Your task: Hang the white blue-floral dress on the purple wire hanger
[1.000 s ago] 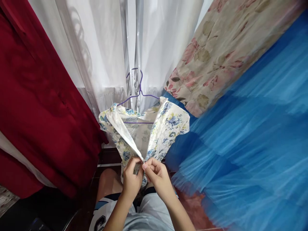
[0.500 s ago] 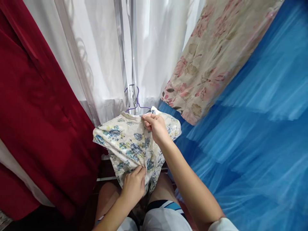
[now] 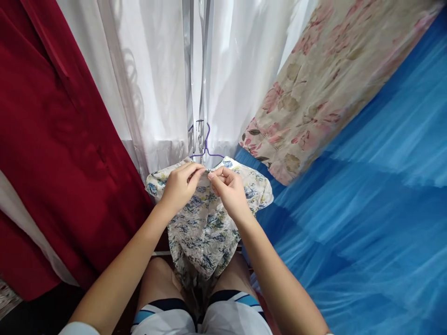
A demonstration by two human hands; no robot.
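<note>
A white short-sleeved shirt with blue and yellow-green flowers hangs on a purple hanger, its lower part falling between my knees. At the middle of the neckline, my left hand pinches the cloth from the left side. My right hand pinches the neckline just to the right, so the fingertips of both hands almost meet. The small bit of cloth between the fingertips is too small to make out clearly. Part of the shirt's front is hidden behind my hands.
Behind the shirt hang white curtains with pale ribbons. Dark red cloth hangs on the left. A beige cloth with pink flowers and layered blue tulle hang on the right. My bare knees are below.
My left hand has risen from the shirt's lower front to the neckline, beside my right hand. The shirt front now hangs flatter, and the view has shifted slightly.
</note>
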